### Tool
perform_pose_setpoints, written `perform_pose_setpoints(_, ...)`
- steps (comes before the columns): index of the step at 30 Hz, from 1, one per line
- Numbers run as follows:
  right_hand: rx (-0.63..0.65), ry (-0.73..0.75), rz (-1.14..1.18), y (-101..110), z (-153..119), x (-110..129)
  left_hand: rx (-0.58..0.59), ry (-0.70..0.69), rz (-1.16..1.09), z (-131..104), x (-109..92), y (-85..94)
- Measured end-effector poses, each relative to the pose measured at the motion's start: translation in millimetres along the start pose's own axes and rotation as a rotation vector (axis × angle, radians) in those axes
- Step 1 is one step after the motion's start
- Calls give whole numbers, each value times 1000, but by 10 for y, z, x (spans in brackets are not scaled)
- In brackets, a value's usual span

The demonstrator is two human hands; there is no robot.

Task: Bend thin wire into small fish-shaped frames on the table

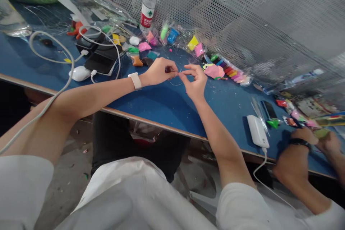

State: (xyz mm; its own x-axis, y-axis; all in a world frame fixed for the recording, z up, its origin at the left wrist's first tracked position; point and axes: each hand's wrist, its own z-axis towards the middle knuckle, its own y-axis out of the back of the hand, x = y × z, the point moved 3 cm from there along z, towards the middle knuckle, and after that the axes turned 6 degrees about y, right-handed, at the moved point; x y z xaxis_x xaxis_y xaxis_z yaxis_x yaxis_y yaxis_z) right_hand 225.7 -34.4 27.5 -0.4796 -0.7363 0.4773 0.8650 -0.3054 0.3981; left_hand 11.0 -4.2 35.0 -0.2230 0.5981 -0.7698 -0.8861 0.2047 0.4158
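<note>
My left hand [158, 72], with a pale band on the wrist, is closed in a pinch above the blue tabletop. Between its fingertips is a thin wire-like strand [175, 84], part of which curves down below the hand; a small dark bit also shows there, too small to name. My right hand [196, 82] meets it fingertip to fingertip, its thumb and a finger pinched at the strand's end, the other fingers loosely bent. Right of my right hand lies a pink clay figure [214, 71] with a yellow part and an eye.
A red-capped water bottle [148, 5] stands by the perforated metal screen [237, 14]. Bagged coloured clay [234, 72] lines the back. At left are a black phone [101, 61] and white cables; at right, a white power bank [257, 131] and another person's hands [304, 140].
</note>
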Motion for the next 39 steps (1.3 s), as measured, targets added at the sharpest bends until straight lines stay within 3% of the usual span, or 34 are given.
perform_pose_setpoints(6,84,134,-145,56,-11,34,72,58,-238,3,42,-40)
perform_pose_setpoints(12,100,227,-149,33,6,67,86,47,-206,4,50,-30)
perform_pose_setpoints(21,140,95,-44,-51,18,4,-8,-54,158,18,34,22)
perform_pose_setpoints(27,212,-7,129,-66,30,-115,56,-219,342,36,51,47)
perform_pose_setpoints(35,374,-285,293,-104,16,-342,108,-252,414,36,48,31)
perform_pose_setpoints(37,353,-228,245,-72,29,-287,84,-196,359,38,36,47)
perform_pose_setpoints(39,320,-76,107,-24,51,-195,62,-97,273,39,40,64)
